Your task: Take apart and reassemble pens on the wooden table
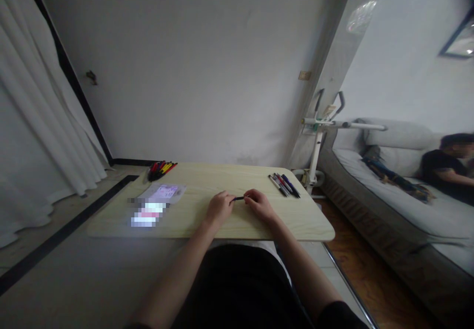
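Over the middle of the pale wooden table [222, 227], a slim dark pen [239, 198] runs roughly level between my hands. My left hand [220, 206] has its fingers closed on the pen's left end. Its other end is pinched in the closed fingers of my right hand [258, 203]. Both ends are covered by fingertips. To the right lies a row of several pens [284, 185], with dark, white and red parts. A pile of black, red and yellow pens [161, 170] sits at the table's far left corner.
A clear plastic packet [179, 190] and a bright, pixelated phone-like screen [148, 214] lie on the table's left. Beyond the table stands a wall [207, 72]. White exercise equipment [316, 151] and a grey sofa [370, 185] with a person [440, 166] are at right.
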The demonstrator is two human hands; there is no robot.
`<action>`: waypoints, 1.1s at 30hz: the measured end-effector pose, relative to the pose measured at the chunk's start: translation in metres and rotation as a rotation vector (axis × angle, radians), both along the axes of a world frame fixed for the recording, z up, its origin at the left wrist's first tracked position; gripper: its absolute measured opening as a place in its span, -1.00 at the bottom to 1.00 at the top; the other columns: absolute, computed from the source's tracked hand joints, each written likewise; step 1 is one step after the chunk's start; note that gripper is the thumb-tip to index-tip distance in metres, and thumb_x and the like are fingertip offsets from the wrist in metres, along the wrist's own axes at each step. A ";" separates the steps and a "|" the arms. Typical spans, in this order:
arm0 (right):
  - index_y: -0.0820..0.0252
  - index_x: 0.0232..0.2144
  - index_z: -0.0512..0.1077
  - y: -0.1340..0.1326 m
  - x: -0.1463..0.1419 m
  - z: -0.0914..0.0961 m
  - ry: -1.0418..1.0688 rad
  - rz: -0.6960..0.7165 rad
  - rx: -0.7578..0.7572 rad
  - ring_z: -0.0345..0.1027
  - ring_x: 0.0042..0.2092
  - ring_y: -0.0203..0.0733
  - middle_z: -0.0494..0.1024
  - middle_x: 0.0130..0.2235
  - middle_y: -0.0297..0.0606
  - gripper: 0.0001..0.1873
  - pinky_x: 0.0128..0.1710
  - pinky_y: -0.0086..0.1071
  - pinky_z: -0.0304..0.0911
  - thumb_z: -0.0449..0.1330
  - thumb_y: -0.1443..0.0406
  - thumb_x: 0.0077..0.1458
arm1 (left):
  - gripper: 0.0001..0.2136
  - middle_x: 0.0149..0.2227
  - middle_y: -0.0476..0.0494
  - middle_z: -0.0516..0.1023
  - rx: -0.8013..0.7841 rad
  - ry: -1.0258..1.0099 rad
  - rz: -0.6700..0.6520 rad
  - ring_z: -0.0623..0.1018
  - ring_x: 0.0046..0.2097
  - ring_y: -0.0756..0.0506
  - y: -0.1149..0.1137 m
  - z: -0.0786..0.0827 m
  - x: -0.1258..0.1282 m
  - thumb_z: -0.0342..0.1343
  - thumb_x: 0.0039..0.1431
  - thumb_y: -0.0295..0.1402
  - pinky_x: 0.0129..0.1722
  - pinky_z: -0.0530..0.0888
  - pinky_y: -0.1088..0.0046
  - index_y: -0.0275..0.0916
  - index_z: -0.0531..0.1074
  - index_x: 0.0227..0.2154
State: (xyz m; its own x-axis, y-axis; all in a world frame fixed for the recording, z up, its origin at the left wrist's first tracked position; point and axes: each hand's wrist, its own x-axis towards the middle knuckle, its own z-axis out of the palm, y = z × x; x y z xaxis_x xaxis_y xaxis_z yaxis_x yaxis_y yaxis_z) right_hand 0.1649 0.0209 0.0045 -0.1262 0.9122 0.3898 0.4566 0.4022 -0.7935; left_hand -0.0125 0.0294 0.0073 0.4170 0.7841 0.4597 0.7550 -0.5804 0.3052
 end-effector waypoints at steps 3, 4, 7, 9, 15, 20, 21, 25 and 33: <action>0.24 -0.45 0.37 0.000 0.001 -0.001 -0.020 -0.001 -0.015 0.27 -0.39 -0.28 0.44 -0.45 -0.31 -0.85 -0.37 -0.45 0.14 0.05 0.29 -0.03 | -0.81 -0.37 -0.12 0.44 0.000 0.003 -0.002 0.41 -0.32 -0.03 0.000 0.000 0.000 -0.06 0.11 -0.42 -0.28 0.33 0.46 -0.19 0.46 -0.30; 0.24 -0.46 0.37 0.001 0.001 -0.002 -0.029 -0.004 -0.022 0.26 -0.40 -0.28 0.43 -0.46 -0.31 -0.85 -0.38 -0.45 0.14 0.05 0.28 -0.03 | -0.80 -0.36 -0.12 0.44 0.001 0.005 -0.003 0.41 -0.32 -0.03 0.000 0.000 0.000 -0.06 0.11 -0.42 -0.28 0.33 0.46 -0.19 0.46 -0.30; 0.24 -0.50 0.35 0.001 0.001 -0.003 -0.050 -0.022 -0.026 0.24 -0.44 -0.30 0.40 -0.51 -0.33 -0.83 -0.42 -0.46 0.12 0.03 0.27 -0.01 | -0.80 -0.35 -0.12 0.45 -0.005 0.015 0.002 0.41 -0.31 -0.03 0.000 0.001 -0.001 -0.05 0.11 -0.42 -0.27 0.33 0.46 -0.19 0.46 -0.28; 0.24 -0.54 0.32 0.001 0.001 -0.003 -0.060 -0.028 -0.026 0.21 -0.46 -0.32 0.37 -0.54 -0.35 -0.80 -0.44 -0.47 0.11 0.02 0.25 0.01 | -0.80 -0.35 -0.13 0.45 -0.016 0.021 0.003 0.41 -0.30 -0.03 0.000 0.001 -0.001 -0.05 0.10 -0.43 -0.27 0.33 0.46 -0.19 0.46 -0.29; 0.23 -0.58 0.28 0.001 -0.001 -0.004 -0.081 -0.026 -0.038 0.16 -0.51 -0.35 0.32 -0.58 -0.38 -0.73 -0.50 -0.49 0.05 -0.01 0.20 0.04 | -0.81 -0.36 -0.13 0.45 -0.004 0.028 -0.002 0.41 -0.31 -0.03 0.000 0.001 -0.001 -0.05 0.10 -0.44 -0.27 0.33 0.46 -0.19 0.46 -0.30; 0.23 -0.63 0.27 0.002 -0.002 -0.005 -0.124 -0.052 -0.039 0.11 -0.55 -0.35 0.27 -0.63 -0.39 -0.62 -0.53 -0.49 0.01 -0.08 0.13 0.08 | -0.81 -0.36 -0.13 0.45 -0.023 0.013 0.002 0.41 -0.29 -0.03 -0.001 0.001 0.000 -0.02 0.08 -0.45 -0.23 0.33 0.45 -0.20 0.47 -0.30; 0.23 -0.64 0.27 0.002 -0.002 -0.005 -0.127 -0.057 -0.037 0.11 -0.55 -0.35 0.27 -0.64 -0.38 -0.60 -0.53 -0.48 0.01 -0.09 0.12 0.08 | -0.82 -0.36 -0.13 0.45 -0.024 0.005 0.002 0.41 -0.28 -0.04 -0.001 0.002 0.000 -0.02 0.08 -0.44 -0.23 0.33 0.44 -0.19 0.47 -0.30; 0.24 -0.58 0.33 0.000 -0.003 -0.003 -0.113 -0.058 -0.024 0.15 -0.52 -0.34 0.32 -0.60 -0.36 -0.63 -0.50 -0.48 0.05 -0.06 0.12 0.08 | -0.82 -0.36 -0.13 0.45 -0.022 -0.002 0.005 0.41 -0.29 -0.04 -0.001 0.002 0.000 -0.03 0.09 -0.43 -0.23 0.34 0.45 -0.20 0.47 -0.32; 0.24 -0.41 0.40 -0.003 -0.002 0.001 -0.094 0.000 -0.010 0.26 -0.39 -0.28 0.45 -0.43 -0.29 -0.82 -0.39 -0.45 0.14 0.03 0.28 -0.01 | -0.81 -0.37 -0.14 0.45 -0.006 0.008 0.003 0.41 -0.31 -0.03 0.000 0.001 0.000 -0.05 0.10 -0.44 -0.25 0.33 0.45 -0.20 0.47 -0.31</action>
State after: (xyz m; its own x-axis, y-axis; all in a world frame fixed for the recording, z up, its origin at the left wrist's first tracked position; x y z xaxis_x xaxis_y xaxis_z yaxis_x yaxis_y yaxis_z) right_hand 0.1626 0.0184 0.0058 -0.1619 0.9158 0.3675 0.5288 0.3949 -0.7512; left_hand -0.0124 0.0290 0.0088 0.4188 0.7878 0.4516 0.7590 -0.5767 0.3022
